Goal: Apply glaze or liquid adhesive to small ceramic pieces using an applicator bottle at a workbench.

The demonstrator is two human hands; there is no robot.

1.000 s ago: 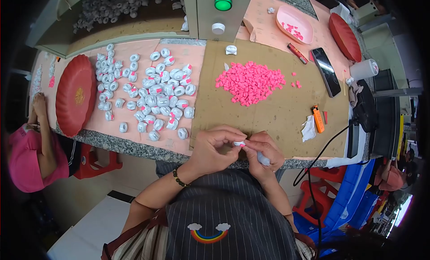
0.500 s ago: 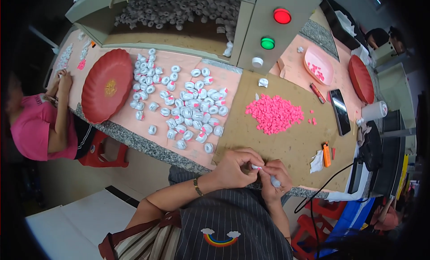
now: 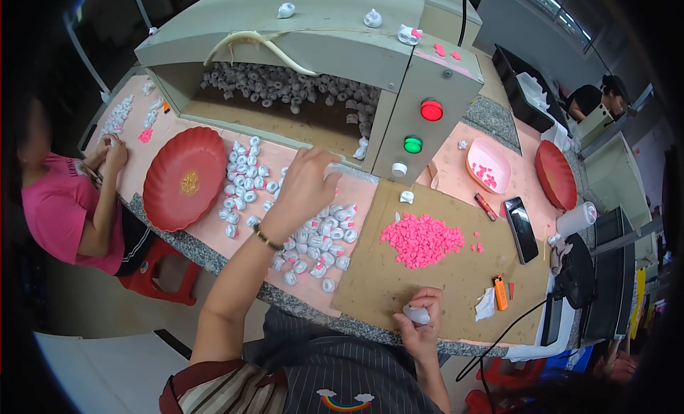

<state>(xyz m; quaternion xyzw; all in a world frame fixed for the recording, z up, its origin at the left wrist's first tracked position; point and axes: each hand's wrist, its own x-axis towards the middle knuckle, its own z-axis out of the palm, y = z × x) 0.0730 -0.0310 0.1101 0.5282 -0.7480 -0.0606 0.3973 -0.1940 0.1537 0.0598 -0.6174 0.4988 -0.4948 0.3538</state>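
Note:
My left hand [image 3: 306,186] is stretched forward over the far part of a pile of white ring-shaped pieces [image 3: 313,244], many with pink bits on them. Thumb and forefinger look apart, and no piece shows between them; the other fingers are partly hidden. Near the front edge of the table, my right hand [image 3: 425,330] is closed around a small whitish bottle [image 3: 416,314] with a smooth, rounded body. Beyond it, a heap of small pink pieces [image 3: 422,241] lies on a brown board [image 3: 370,286]. One white piece [image 3: 406,197] sits alone behind the heap.
A grey machine [image 3: 285,54] with red and green lights stands behind, white pieces inside and on top. A red scalloped tray [image 3: 187,147] is at left, beside a co-worker in pink [image 3: 71,207]. At right are a phone [image 3: 521,229], orange lighter [image 3: 501,293], pink dish [image 3: 491,157] and cable [image 3: 509,334].
My hands have parted. The left went from the white piece at the table edge out over the pile; the right keeps the bottle. The view has tilted up, showing the machine's top.

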